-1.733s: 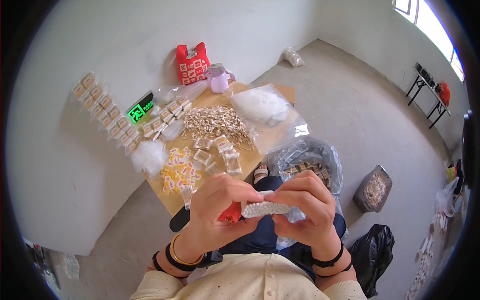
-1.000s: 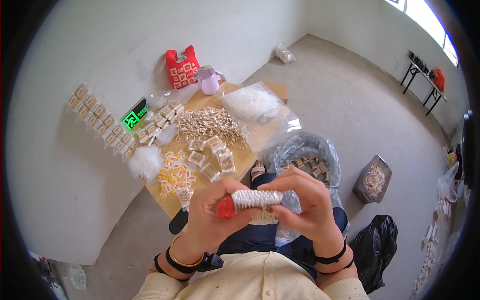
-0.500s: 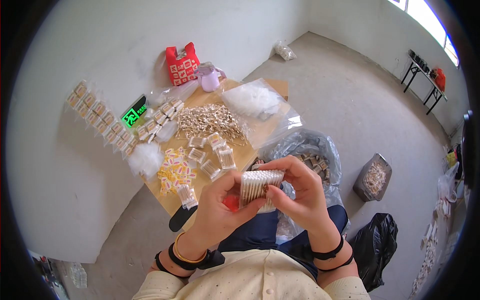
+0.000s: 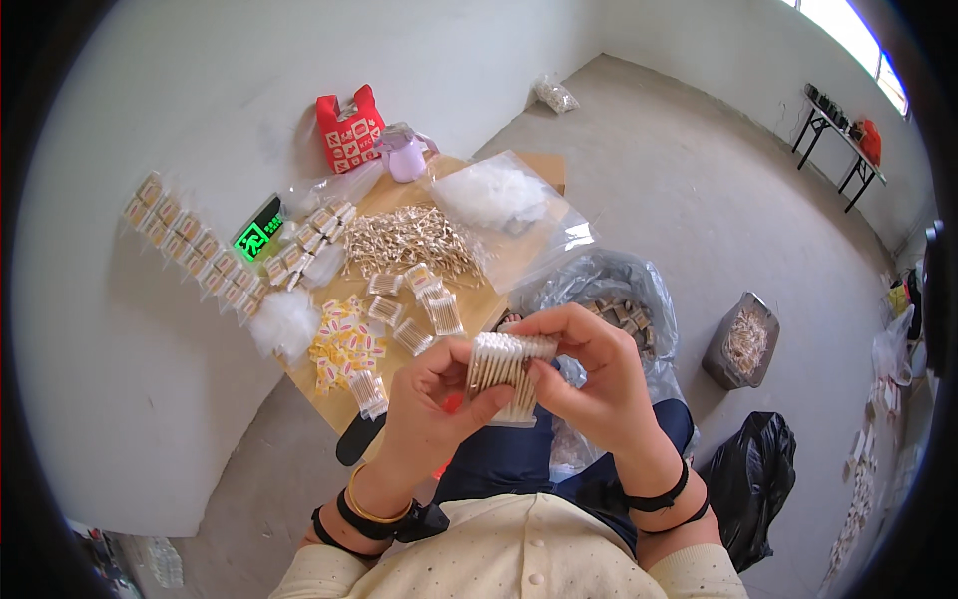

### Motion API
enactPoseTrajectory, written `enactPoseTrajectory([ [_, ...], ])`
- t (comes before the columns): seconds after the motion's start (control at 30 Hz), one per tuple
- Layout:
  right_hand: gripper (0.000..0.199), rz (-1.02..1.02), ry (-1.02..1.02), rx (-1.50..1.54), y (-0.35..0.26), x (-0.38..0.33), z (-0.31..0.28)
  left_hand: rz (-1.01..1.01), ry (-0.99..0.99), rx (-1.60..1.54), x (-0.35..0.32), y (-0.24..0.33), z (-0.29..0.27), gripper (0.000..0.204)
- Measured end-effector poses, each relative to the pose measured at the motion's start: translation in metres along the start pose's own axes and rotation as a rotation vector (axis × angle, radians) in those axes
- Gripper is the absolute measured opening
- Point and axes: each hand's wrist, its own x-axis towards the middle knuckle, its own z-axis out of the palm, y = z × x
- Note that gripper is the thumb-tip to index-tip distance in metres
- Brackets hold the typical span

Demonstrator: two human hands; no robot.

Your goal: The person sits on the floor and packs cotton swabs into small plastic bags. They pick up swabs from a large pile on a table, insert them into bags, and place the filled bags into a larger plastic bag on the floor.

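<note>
Above my lap, a bundle of cotton swabs [image 4: 499,377] with white tips is gripped between both hands; a clear wrapper seems to surround it. My left hand [image 4: 431,401] is closed on its left side, thumb across the front. My right hand [image 4: 591,371] pinches its right upper edge with thumb and fingers. Small packs of swabs [image 4: 412,336] lie on the wooden table [image 4: 479,309] just beyond. Beside them are a spread of yellow-and-white cards [image 4: 344,344] and a large heap of loose swabs [image 4: 414,240]. Part of something red shows behind my left hand.
Clear plastic bags [image 4: 499,195], a lilac jug [image 4: 404,160] and a red bag [image 4: 349,130] are at the table's far side. Stacked packs [image 4: 190,245] stand left. On the right are a lined container [image 4: 654,290], a grey bin of swabs [image 4: 743,344] and a black bag [image 4: 753,489].
The bundle has tipped slightly, showing more of the swab sticks and less of the tips. Both hands keep their hold, and the whole view has shifted a little.
</note>
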Motion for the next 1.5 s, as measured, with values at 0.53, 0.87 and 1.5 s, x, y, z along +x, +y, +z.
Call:
enactPoseTrajectory([
  [0.53,0.044,0.008,0.034,-0.061,0.009,-0.001,0.012,0.103,0.154,-0.003,0.006,-0.006,0.002,0.023],
  [0.87,0.037,0.057,-0.023,0.137,0.013,0.000,0.004,-0.008,0.043,-0.188,0.007,-0.014,0.004,0.045],
  [1.5,0.038,0.088,-0.068,0.062,0.012,0.000,-0.003,-0.038,0.056,-0.134,0.008,-0.009,0.005,0.043],
])
